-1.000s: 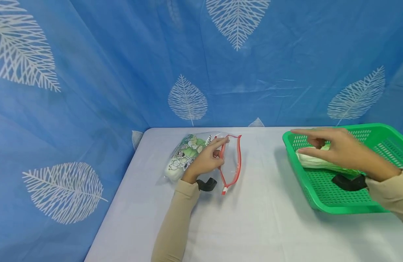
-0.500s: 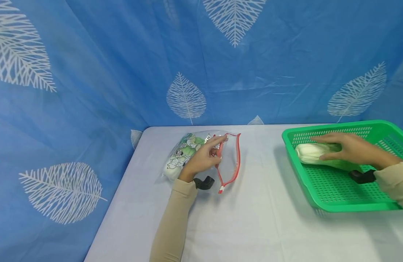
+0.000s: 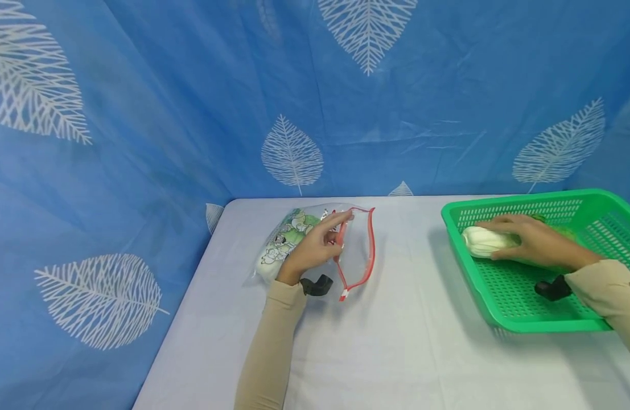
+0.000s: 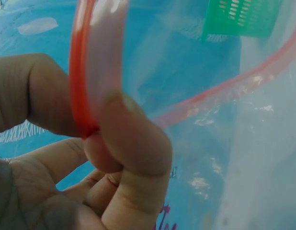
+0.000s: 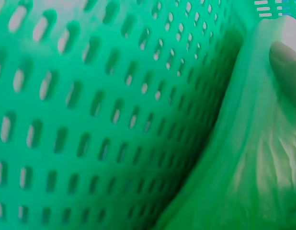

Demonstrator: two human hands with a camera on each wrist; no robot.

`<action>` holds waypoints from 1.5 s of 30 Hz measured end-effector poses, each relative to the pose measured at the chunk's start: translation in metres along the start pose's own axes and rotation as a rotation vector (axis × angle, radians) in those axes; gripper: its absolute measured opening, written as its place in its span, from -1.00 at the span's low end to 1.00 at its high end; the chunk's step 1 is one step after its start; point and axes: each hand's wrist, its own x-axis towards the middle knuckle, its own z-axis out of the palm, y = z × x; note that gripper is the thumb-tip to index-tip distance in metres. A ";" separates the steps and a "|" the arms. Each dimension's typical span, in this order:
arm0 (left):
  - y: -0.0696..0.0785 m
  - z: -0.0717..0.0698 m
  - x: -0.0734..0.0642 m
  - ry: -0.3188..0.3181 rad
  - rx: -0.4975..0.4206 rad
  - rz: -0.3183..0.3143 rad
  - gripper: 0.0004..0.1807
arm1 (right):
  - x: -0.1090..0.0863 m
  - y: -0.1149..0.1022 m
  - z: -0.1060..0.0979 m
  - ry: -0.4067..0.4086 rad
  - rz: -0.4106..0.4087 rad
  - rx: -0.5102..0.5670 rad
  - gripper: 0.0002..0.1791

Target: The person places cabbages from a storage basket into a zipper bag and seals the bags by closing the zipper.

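In the head view my left hand (image 3: 315,245) pinches the red zip edge of a clear zip bag (image 3: 281,250). The bag lies with its mouth spread toward the right. Cartoon figures are printed on it, and something white and green fills its far end. In the left wrist view, thumb and finger squeeze the red strip (image 4: 81,72). My right hand (image 3: 535,242) grips a Chinese cabbage (image 3: 481,242) inside the green basket (image 3: 550,326), its white base pointing left. The right wrist view has my thumb (image 5: 288,76) against its pale ribs; the other fingers are hidden there.
A white cloth covers the table (image 3: 396,341). Blue curtain (image 3: 422,114) with white leaf prints hangs behind and to the left. More green leaf (image 3: 565,232) shows in the basket behind my right hand. The basket's slotted wall (image 5: 90,96) rises beside the cabbage.
My right hand came down from over the basket onto the cabbage and closed round its white end. My left hand kept its pinch on the bag's edge, shifting only slightly.
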 end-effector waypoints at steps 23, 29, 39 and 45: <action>-0.001 -0.001 0.001 -0.007 0.022 -0.003 -0.13 | -0.005 0.001 0.001 0.008 0.013 0.074 -0.17; -0.001 -0.003 -0.001 0.011 0.031 -0.005 -0.12 | 0.001 -0.009 -0.004 0.097 -0.059 0.002 -0.15; -0.001 -0.004 0.001 0.025 0.030 0.007 -0.12 | 0.005 -0.043 -0.041 0.237 0.008 -0.072 -0.10; -0.002 -0.004 0.000 0.023 0.020 0.002 -0.12 | 0.017 -0.084 -0.057 0.322 -0.006 -0.055 -0.08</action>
